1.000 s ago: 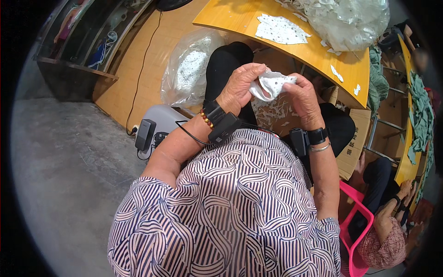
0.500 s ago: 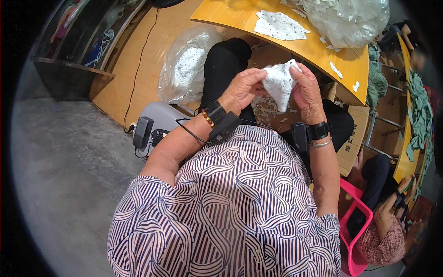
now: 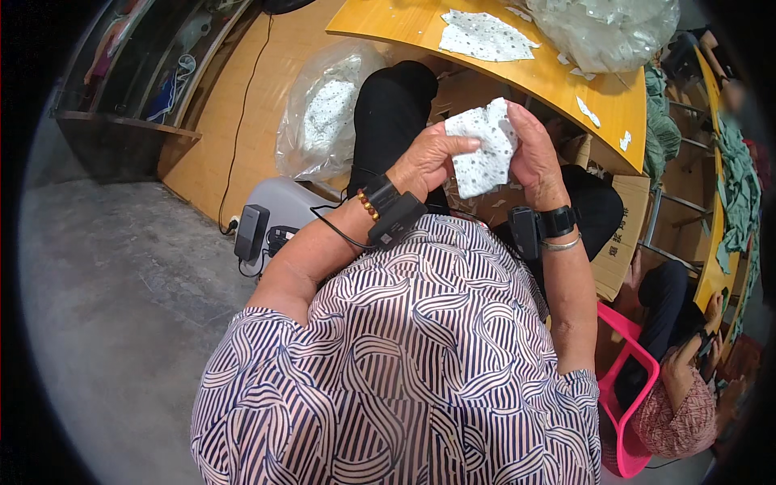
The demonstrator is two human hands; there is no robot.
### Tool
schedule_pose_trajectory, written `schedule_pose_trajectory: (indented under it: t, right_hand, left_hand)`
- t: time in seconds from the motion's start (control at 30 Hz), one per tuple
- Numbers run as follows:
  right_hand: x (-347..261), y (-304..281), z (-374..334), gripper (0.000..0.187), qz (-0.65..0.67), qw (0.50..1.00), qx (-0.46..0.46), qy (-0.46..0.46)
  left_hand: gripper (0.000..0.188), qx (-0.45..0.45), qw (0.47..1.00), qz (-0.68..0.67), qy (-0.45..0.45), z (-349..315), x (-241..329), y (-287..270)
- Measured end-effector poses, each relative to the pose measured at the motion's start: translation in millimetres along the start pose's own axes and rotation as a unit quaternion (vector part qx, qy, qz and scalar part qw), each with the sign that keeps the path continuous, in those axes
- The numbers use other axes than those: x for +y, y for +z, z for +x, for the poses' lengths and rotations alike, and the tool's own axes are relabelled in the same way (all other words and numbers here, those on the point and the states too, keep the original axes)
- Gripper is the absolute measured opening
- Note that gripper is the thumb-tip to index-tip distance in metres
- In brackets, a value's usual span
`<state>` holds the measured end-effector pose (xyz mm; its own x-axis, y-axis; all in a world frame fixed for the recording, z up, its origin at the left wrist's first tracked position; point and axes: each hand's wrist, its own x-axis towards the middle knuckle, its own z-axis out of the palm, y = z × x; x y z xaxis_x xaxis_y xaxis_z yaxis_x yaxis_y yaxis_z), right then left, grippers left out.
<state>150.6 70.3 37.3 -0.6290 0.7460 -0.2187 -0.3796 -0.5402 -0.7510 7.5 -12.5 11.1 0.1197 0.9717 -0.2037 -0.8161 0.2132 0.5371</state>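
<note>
A small white fabric piece with dark dots (image 3: 483,166) is held up in front of my lap, spread fairly flat. My left hand (image 3: 430,159) is closed on its left side, with the thumb across the front and the other fingers partly hidden behind. At the right edge of the fabric my right hand (image 3: 535,149) grips it, its fingers lying along the edge and partly behind. A larger sheet of the same dotted fabric (image 3: 487,36) lies on the yellow table (image 3: 396,20) beyond my hands.
A big clear plastic bag (image 3: 606,36) of white pieces sits on the table, with scraps (image 3: 588,113) nearby. Another clear bag (image 3: 327,117) with dotted fabric stands left of my knee. A cardboard box (image 3: 618,242), a pink chair (image 3: 647,388) and a seated person (image 3: 675,404) are to the right.
The fabric was bunched and hanging to a point between both hands; now it is opened out flatter. My left thumb has moved onto its front.
</note>
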Motion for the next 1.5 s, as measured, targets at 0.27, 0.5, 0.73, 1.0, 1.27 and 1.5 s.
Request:
schedule_pose_trajectory:
  t: [0.27, 0.5, 0.73, 1.0, 1.27, 1.5]
  right_hand:
    - [0.5, 5.5, -8.0, 0.06, -0.084, 0.992, -0.074, 0.062]
    - [-9.9, 0.6, 0.2, 0.051, -0.16, 0.982, -0.083, 0.054]
    - [-36.8, 24.4, 8.7, 0.029, -0.307, 0.95, -0.054, -0.007]
    - [-59.5, 33.9, 57.6, 0.021, -0.747, 0.569, 0.025, -0.342]
    - [-45.6, 27.7, 53.4, 0.013, -0.828, 0.45, 0.003, -0.334]
    - [-45.9, 24.3, 28.1, 0.008, -0.712, 0.591, -0.03, -0.379]
  left_hand:
    - [0.035, 0.064, 0.996, -0.046, 0.052, -1.0, 19.3, -18.6]
    - [0.05, 0.001, 0.996, -0.065, 0.065, -15.4, 45.7, -27.7]
    - [0.04, 0.133, 0.967, -0.06, 0.207, -32.2, 105.2, -105.0]
    - [0.042, 0.481, 0.844, 0.189, 0.143, -58.1, 73.4, -246.3]
    - [0.032, 0.229, 0.965, -0.079, 0.1, -58.9, 74.4, -147.9]
    - [0.047, 0.024, 0.987, -0.152, -0.046, -8.7, 37.6, -20.9]
